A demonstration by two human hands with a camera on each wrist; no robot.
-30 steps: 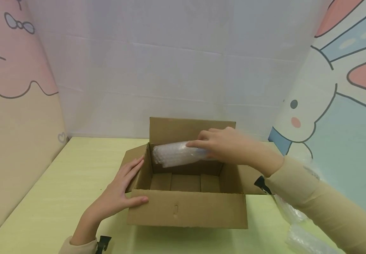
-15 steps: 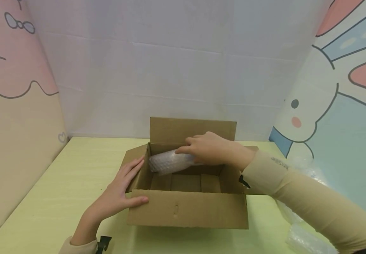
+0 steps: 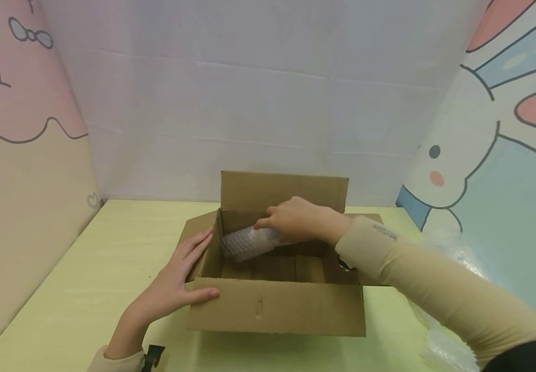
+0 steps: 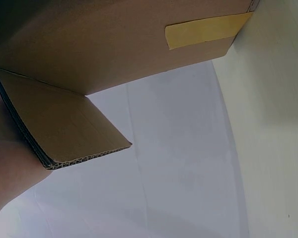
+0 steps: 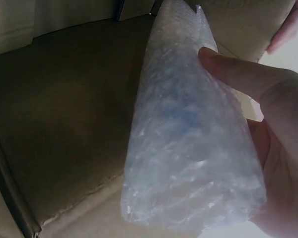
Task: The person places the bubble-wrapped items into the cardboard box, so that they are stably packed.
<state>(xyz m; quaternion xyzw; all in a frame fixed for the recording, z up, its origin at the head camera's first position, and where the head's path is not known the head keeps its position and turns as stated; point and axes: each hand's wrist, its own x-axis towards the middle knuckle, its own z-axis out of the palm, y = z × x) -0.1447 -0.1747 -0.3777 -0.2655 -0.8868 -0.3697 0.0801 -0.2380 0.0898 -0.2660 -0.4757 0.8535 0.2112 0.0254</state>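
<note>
Head view: our right grip (image 3: 296, 221) clamps the bubble-wrapped bundle (image 3: 249, 244) toward ten o'clock inside the box (image 3: 279, 310); our left grip (image 3: 173, 279) rests straight-fingered at its nine o'clock side. We could drop the bundle if its slick surface slides, or jam it by tilting.

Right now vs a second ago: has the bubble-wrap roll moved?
Yes, downward: in the head view, the bubble-wrap roll, held by the right hand, is now farther below the raised back flap of the cardboard box.

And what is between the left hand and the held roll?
In the head view, the box's left wall stands between the left hand and the roll.
</note>
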